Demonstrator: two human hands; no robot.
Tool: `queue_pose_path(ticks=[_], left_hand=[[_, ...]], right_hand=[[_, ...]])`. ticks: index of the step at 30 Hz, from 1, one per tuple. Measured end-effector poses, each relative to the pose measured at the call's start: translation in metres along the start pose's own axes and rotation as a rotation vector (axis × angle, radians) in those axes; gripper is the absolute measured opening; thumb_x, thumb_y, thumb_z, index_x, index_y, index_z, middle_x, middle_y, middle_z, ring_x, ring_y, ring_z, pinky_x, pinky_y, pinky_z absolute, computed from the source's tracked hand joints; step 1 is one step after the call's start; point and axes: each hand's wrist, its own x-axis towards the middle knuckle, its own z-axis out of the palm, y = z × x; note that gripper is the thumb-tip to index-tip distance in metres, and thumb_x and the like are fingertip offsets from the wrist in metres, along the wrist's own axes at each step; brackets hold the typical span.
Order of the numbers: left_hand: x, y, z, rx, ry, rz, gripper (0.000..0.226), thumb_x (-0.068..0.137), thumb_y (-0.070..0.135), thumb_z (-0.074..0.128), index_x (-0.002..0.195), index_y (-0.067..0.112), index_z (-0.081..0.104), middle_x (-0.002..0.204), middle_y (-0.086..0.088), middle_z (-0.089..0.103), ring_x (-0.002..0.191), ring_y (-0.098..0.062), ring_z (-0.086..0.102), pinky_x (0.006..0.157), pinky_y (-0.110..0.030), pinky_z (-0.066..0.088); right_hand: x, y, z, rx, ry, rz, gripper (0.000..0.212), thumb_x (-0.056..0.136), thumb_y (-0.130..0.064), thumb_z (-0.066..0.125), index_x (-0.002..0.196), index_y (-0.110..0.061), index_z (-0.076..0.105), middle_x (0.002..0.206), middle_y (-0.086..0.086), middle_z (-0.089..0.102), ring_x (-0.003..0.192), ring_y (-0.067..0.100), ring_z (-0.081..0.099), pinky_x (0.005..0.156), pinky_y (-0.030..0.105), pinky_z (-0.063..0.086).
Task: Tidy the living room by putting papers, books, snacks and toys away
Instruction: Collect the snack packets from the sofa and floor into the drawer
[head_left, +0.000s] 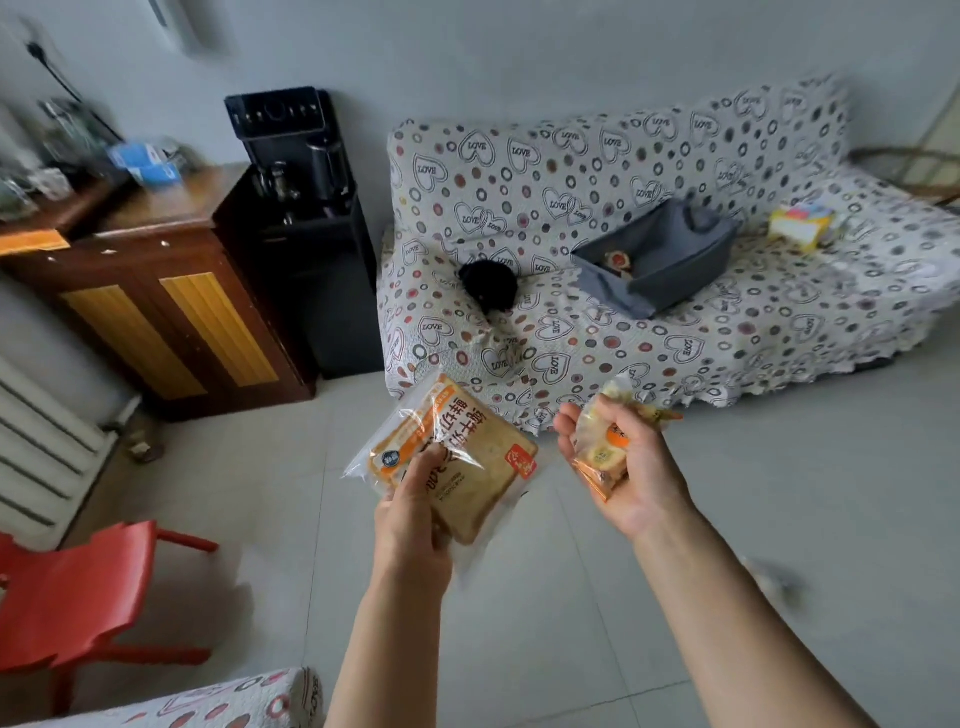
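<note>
Clear-plastic bagged toast slice (457, 457) pinched by left hand (410, 514); right hand (623, 467) clutches small yellow-orange wrapped snacks (602, 452), evidently bound for grey fabric bin (670, 270) on sofa.

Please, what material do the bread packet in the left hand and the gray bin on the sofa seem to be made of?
The bread packet, held in the left hand, looks like thin clear plastic film: glossy, crinkled, with the slice showing through. The gray bin on the sofa seems to be soft matte fabric, since its walls sag and fold; a stiffer liner cannot be ruled out.
</note>
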Motion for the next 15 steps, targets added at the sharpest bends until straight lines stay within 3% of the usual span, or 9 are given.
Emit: queue_pose_path(ticks=[5,11,15], left_hand=[[-0.010,0.012,0.064,-0.023,-0.108,0.046,0.047,0.078,0.019,0.075,0.123,0.014,0.062,0.108,-0.011,0.073,0.102,-0.032,0.069,0.096,-0.055,0.050],[0.004,0.016,0.135,-0.053,-0.196,0.066,0.047,0.078,0.021,0.076,0.122,0.013,0.062,0.109,-0.011,0.073,0.103,-0.032,0.069,0.096,-0.056,0.049],[0.031,0.016,0.181,-0.061,-0.219,0.028,0.037,0.080,0.018,0.074,0.116,0.013,0.064,0.111,-0.012,0.072,0.106,-0.032,0.067,0.100,-0.053,0.048]], right_hand=[[-0.010,-0.075,0.005,-0.047,-0.037,-0.099,0.008,0.093,-0.016,0.053,0.088,-0.013,0.058,0.086,0.010,0.065,0.078,0.021,0.065,0.070,0.029,0.047],[0.003,-0.152,-0.018,-0.096,0.048,-0.172,0.021,0.091,-0.022,0.056,0.074,-0.018,0.067,0.080,0.006,0.067,0.072,0.018,0.063,0.066,0.030,0.043],[0.032,-0.187,-0.035,-0.076,0.161,-0.206,0.016,0.090,-0.022,0.058,0.076,-0.015,0.062,0.078,0.006,0.066,0.070,0.017,0.061,0.063,0.030,0.041]])
